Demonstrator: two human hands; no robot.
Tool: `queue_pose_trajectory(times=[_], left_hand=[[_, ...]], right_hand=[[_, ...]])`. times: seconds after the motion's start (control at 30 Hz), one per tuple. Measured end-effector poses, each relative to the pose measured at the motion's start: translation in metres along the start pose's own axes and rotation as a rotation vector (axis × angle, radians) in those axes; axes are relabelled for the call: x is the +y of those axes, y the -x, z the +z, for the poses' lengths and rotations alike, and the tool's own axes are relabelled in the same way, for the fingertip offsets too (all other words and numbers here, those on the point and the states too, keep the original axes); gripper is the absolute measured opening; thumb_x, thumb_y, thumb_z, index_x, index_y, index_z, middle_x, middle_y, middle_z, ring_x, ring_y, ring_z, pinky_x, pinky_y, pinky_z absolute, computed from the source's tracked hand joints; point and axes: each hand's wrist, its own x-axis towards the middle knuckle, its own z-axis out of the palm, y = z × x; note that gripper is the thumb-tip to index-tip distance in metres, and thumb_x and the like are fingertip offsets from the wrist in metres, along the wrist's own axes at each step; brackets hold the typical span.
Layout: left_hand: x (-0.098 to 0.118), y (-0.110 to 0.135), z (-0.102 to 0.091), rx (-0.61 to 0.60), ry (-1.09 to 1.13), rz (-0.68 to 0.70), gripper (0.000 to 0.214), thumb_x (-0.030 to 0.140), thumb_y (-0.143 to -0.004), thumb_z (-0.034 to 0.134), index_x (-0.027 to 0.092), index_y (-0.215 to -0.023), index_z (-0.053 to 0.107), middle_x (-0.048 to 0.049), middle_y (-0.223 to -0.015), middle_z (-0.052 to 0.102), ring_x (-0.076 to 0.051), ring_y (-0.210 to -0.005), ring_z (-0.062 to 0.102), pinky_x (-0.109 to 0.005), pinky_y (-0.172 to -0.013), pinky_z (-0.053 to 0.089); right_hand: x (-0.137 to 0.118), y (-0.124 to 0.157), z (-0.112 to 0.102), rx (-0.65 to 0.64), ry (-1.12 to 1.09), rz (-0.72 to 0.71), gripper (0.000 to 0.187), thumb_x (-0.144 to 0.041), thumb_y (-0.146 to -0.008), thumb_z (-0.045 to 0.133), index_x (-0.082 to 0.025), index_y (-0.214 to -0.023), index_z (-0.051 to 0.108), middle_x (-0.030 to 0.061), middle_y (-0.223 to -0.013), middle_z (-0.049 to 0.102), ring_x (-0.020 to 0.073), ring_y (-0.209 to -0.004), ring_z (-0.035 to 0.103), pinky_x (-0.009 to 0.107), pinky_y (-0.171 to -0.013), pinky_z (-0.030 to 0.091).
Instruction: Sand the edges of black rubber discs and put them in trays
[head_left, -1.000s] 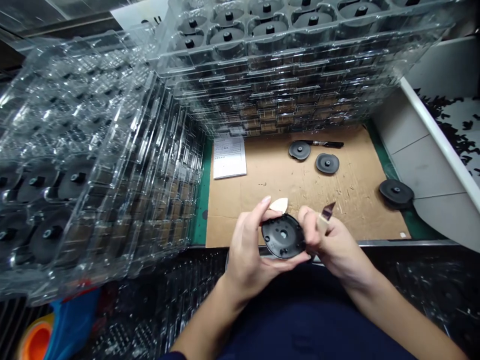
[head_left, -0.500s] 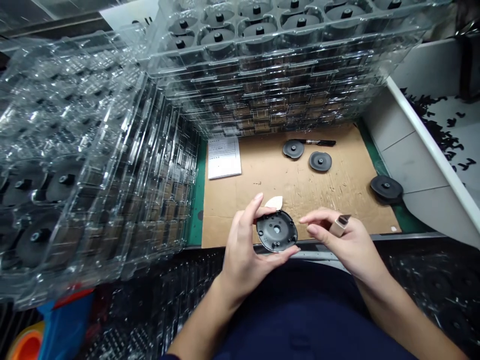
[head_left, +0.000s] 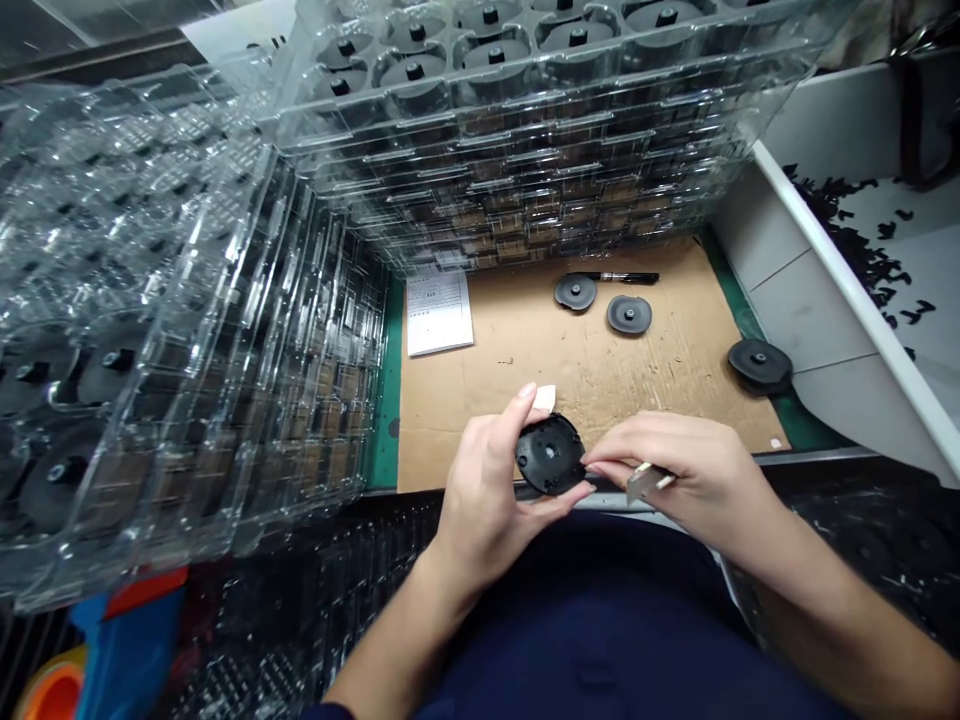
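My left hand [head_left: 484, 480] grips a round black plastic cover [head_left: 551, 455] by its edges, its hollow inner side with small pegs and a centre hole facing me. A small white piece [head_left: 545, 398] shows just past the cover's upper edge, by my left fingers; what it is I cannot tell. The fingertips of my right hand [head_left: 679, 470] are pinched together at the cover's right rim, and anything between them is hidden. Against the right fingers lies a small flat metal piece [head_left: 646, 482].
Two dark discs [head_left: 628, 315] and a black marker [head_left: 622, 277] lie on the cardboard [head_left: 480, 385], with a white paper pad [head_left: 440, 315] to the left. Another disc [head_left: 759, 366] sits beside a white bin [head_left: 862, 260] of small black parts. Clear plastic trays [head_left: 525, 130] stand stacked behind and left.
My right hand has moved left and its fingertips now meet the cover's rim. The cover has tilted slightly in my left hand. The whole view has shifted a little.
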Motion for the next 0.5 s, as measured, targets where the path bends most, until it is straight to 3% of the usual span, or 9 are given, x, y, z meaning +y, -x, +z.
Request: queue_pose_trajectory(times=[0.27,0.5], left_hand=[[-0.002,0.000,0.003,-0.060,0.014,0.077,0.094,0.029,-0.066,0.077,0.014,-0.142,0.024,-0.0127,-0.111,0.062,-0.021,-0.102,0.058,-0.036,-0.094,0.045],[0.003,-0.001,0.007,-0.017,0.080,-0.005,0.097,0.029,-0.064,0.078,0.020,-0.143,0.022,-0.0117,-0.109,0.063,-0.024,-0.101,0.060,-0.040,-0.092,0.048]], right_hand=[[0.011,-0.003,-0.008,-0.158,-0.091,0.024,0.013,-0.010,-0.082,0.058,-0.020,-0.084,0.066,-0.0016,-0.080,0.068,0.0098,-0.072,0.061,0.020,-0.066,0.046],[0.005,0.001,-0.005,-0.030,-0.229,0.253,0.013,-0.027,-0.086,0.055,-0.018,-0.081,0.064,-0.0006,-0.073,0.064,0.0092,-0.060,0.055,0.020,-0.054,0.042]])
